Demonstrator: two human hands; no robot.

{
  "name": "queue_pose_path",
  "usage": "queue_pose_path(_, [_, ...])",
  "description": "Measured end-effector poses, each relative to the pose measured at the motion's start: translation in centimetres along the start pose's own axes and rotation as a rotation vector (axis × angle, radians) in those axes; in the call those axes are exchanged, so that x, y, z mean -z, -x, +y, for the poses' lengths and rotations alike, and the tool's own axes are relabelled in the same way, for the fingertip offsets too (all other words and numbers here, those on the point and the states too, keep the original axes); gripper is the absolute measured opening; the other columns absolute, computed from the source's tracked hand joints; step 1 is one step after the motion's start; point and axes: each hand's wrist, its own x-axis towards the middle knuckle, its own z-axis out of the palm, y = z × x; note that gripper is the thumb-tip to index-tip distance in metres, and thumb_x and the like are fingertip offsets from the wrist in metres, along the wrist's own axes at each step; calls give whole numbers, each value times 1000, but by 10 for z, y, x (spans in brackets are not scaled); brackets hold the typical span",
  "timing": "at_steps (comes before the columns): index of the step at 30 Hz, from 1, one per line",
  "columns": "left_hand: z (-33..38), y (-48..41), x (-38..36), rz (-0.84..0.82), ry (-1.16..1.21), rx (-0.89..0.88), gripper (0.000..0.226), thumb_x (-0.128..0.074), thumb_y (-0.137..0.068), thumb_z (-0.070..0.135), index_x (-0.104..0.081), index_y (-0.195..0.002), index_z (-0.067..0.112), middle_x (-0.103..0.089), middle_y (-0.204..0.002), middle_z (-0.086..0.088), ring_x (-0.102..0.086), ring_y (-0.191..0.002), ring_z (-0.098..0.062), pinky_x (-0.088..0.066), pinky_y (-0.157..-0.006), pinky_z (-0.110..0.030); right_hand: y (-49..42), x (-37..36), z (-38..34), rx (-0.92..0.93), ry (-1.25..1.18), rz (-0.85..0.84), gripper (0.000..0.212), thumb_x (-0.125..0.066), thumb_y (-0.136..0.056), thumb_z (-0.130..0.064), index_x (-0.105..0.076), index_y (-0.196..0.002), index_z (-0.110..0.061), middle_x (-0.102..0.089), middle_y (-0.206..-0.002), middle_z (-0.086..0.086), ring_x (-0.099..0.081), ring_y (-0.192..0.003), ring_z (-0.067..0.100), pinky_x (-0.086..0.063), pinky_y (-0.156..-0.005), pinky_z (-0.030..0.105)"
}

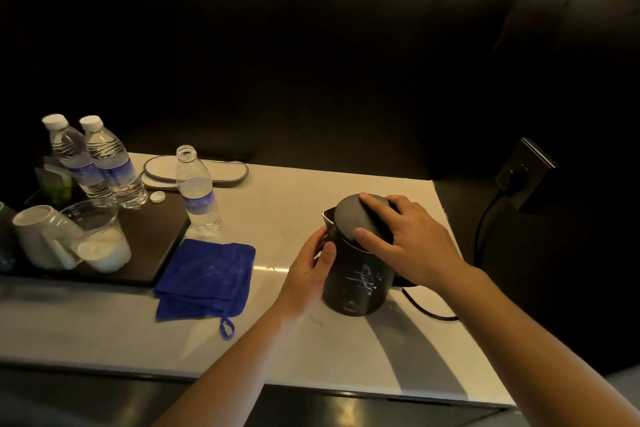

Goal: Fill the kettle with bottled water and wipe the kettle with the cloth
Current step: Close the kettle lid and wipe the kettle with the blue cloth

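Currently: matte black cylindrical kettle (356, 274), white-streaked, stands near the pale surface (311, 350) right edge. Left hand (310, 270) fingers grip its side; right hand (412, 239) fingers clasp the tilted lid (356, 215). Folded blue cloth (207, 277) lies left, apart.

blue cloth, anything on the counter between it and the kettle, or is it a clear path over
Nothing visible stands between them. The blue cloth lies folded left of the kettle, with only bare counter between. The left hand rests on the kettle's cloth-facing side; the right hand is on the lid.
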Motion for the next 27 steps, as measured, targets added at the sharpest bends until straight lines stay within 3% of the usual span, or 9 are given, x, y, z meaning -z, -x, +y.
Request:
queue_pose_path(5, [0, 10, 49, 176, -353, -60, 49, -48, -90, 73, -41, -136, 59, -44, -143, 33, -42, -127, 15, -38, -100, -21, 0, 3, 1, -55, -64, -55, 90, -15, -77, -96, -18, -156, -52, -41, -150, -4, -40, -128, 18, -46, -84, 34])
queue_pose_path(9, [-19, 15, 129, 523, -1072, -97, 54, -52, -95, 50, -48, -142, 24, -47, -153, -3, -42, -141, -22, -39, -111, -52, 4, 7, 11, -128, -287, -70, 68, -43, -93, -73, -29, -155, -49, -43, -143, 0, -43, -111, 12, -43, -81, 28])
queue_pose_path(12, [-33, 19, 170, 461, -1456, 248, 77, -36, -92, 71, -32, -154, 25, -24, -166, -11, -18, -152, -35, -21, -118, -60, 9, 11, 16, -177, -446, -97, 59, -51, -94, -66, -36, -150, -54, -47, -130, -1, -51, -99, 11, -53, -83, 37])
queue_pose_path(15, [-50, 22, 182, 326, -1468, 412, 101, -6, -75, 94, -9, -159, 38, -9, -171, -5, -4, -155, -33, -7, -119, -57, 17, 11, 14, -169, -558, -120, 59, -47, -89, -72, -34, -146, -62, -55, -130, -7, -58, -92, 10, -55, -65, 24])
queue_pose_path(17, [-54, 21, 181, 332, -1506, 411, 101, -4, -74, 95, -7, -159, 42, -10, -171, -6, -4, -155, -34, -5, -118, -58, 19, 10, 12, -184, -603, -119, 54, -48, -90, -71, -32, -142, -69, -59, -123, -8, -64, -75, 14, -53, -52, 19])
queue_pose_path(19, [-54, 22, 177, 351, -1564, 350, 84, -14, -86, 84, -18, -158, 40, -20, -168, -9, -13, -153, -36, -11, -117, -59, 21, 8, 10, -203, -625, -99, 51, -49, -91, -71, -32, -139, -71, -58, -121, -11, -66, -68, 20, -55, -50, 22])
queue_pose_path(22, [-51, 27, 165, 424, -1560, 171, 50, -43, -100, 49, -52, -143, 26, -48, -154, -11, -37, -144, -37, -27, -114, -59, 24, 3, 7, -219, -646, -56, 56, -48, -91, -72, -35, -145, -64, -54, -132, -10, -64, -84, 18, -53, -52, 20])
queue_pose_path(24, [-45, 29, 155, 496, -1448, 86, 33, -51, -101, 33, -62, -127, 18, -64, -135, -11, -52, -131, -35, -38, -106, -56, 26, -2, 7, -233, -660, -24, 58, -49, -92, -71, -36, -148, -60, -54, -139, -9, -61, -97, 19, -52, -59, 22])
queue_pose_path(27, [-23, 31, 137, 607, -908, 12, 17, -48, -103, 29, -61, -111, 21, -71, -94, -3, -69, -90, -25, -49, -76, -40, 29, -5, 4, -241, -660, 9, 58, -50, -96, -66, -35, -152, -56, -53, -141, -10, -60, -109, 23, -55, -67, 30])
